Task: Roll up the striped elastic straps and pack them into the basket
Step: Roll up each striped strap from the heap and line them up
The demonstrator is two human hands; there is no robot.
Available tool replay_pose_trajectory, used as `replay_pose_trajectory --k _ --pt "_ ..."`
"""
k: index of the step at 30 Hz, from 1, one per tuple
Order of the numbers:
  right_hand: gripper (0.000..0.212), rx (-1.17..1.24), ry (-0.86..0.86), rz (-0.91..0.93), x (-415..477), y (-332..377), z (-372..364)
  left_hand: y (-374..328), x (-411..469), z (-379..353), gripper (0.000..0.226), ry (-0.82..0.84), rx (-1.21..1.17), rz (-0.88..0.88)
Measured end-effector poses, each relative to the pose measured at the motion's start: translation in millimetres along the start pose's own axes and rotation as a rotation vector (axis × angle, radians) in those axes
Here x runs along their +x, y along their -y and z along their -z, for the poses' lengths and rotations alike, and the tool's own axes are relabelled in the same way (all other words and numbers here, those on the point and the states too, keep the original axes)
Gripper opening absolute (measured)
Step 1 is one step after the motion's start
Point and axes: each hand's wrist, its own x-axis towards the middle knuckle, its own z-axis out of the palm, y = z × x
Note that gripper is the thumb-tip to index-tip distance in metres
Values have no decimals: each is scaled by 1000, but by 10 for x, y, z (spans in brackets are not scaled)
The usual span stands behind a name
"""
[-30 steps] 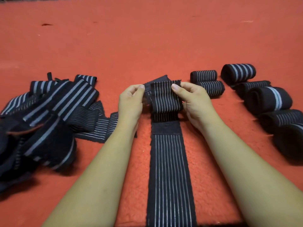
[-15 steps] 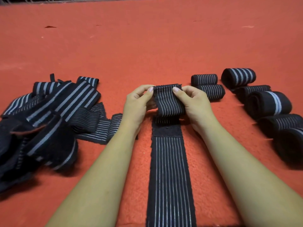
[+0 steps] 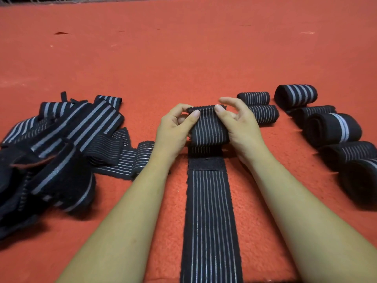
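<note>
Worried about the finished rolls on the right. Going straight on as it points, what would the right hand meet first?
Not those: the right hand points forward-left, into the half-rolled black strap with thin grey stripes it pinches, then likely the left hand.

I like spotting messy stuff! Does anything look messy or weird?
Yes. The unrolled straps on the left lie in a tangled heap, while the rolled ones on the right sit neatly. A small scrap lies on the red carpet.
</note>
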Motion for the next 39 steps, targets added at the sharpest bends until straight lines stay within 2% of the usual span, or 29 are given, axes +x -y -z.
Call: replay_pose_trajectory --k 2,5,11,19,25,29,32,35,39 --pt "5 -16 25 26 -2 13 1 4 4 10 9 8 -16 -11" --pt "11 -6 17 39 -9 20 7 1 7 -3 17 37 -55 -30" --pt "11 21 76 53 -21 23 20 19 13 1 13 20 -98 -21" --pt "2 3 14 -17 -29 31 16 25 4 18 17 38 -27 -53" --pt "19 -24 59 9 -9 0 55 70 11 37 20 43 123 -137" --pt "19 -18 80 54 -22 12 57 33 3 4 6 51 50 -36" --pt "19 -34 97 52 -31 11 45 56 18 7 9 38 53 14" --pt "22 -25 81 21 -35 34 28 68 29 35 5 29 -1 -11" --pt "27 8 75 -82 -15 25 -3 81 40 59 14 73 -5 -83"
